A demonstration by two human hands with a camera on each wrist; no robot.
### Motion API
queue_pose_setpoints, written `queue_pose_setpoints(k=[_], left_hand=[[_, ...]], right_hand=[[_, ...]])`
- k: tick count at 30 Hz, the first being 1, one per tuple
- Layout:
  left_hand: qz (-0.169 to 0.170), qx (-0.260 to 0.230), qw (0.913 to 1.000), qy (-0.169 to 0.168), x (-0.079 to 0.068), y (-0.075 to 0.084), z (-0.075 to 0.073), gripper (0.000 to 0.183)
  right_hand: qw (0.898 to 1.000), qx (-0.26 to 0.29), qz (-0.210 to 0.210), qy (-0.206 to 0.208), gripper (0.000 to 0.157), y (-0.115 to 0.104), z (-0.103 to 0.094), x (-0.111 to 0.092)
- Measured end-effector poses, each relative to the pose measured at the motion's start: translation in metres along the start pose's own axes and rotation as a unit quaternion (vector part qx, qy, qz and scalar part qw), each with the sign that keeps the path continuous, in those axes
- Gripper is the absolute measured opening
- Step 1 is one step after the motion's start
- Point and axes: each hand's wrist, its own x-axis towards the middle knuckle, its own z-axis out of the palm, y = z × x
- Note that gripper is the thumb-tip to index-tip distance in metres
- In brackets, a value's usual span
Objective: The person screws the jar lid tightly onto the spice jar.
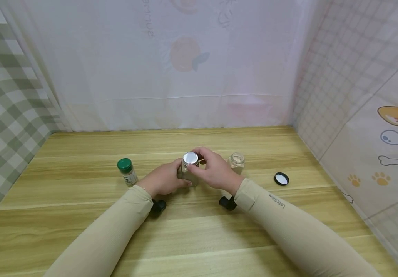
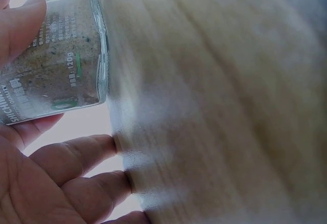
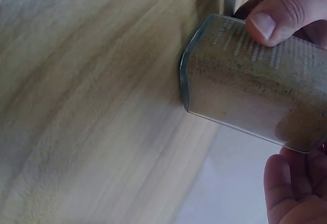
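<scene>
A glass jar [image 1: 189, 173] of brown seasoning stands upright between the hands, its mouth covered by a silver foil seal [image 1: 190, 158]. My left hand [image 1: 164, 177] grips the jar's body from the left, the thumb across its front. With thumb and fingers, my right hand [image 1: 216, 169] holds the jar's upper part around the rim. Printed lettering shows on the jar's glass [image 2: 56, 55] in the left wrist view. In the right wrist view a thumb presses the side of the jar [image 3: 245, 81]. The right fingertips behind the rim are partly hidden.
To the left stands a seasoning bottle [image 1: 127, 172] with a green cap. An uncapped glass jar [image 1: 237, 161] stands just right of the right hand, partly hidden by it. A black lid with a white liner [image 1: 281, 179] lies further right on the wooden table [image 1: 192, 238].
</scene>
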Motion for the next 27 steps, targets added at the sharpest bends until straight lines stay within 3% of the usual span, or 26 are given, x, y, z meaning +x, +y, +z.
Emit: queue_pose_setpoints(k=[5, 12, 21, 27], left_hand=[[0.004, 0.000, 1.0000, 0.000, -0.0006, -0.0002, 0.0003, 0.056], [0.004, 0.003, 1.0000, -0.001, 0.0011, -0.0012, 0.0013, 0.054], [-0.010, 0.006, 0.9999, -0.002, 0.0013, -0.0011, 0.0015, 0.063], [-0.005, 0.002, 1.0000, -0.003, 0.0007, -0.0010, 0.0013, 0.063]], right_hand=[[1.000, -0.003, 0.019, 0.009, 0.035, 0.0016, 0.0019, 0.0005], [1.000, -0.010, 0.014, -0.004, 0.058, 0.0002, -0.0006, 0.0010], [1.000, -0.015, -0.003, -0.007, 0.032, -0.0001, 0.0003, 0.0019], [1.000, -0.024, 0.011, 0.000, 0.032, -0.0006, 0.0007, 0.0019]])
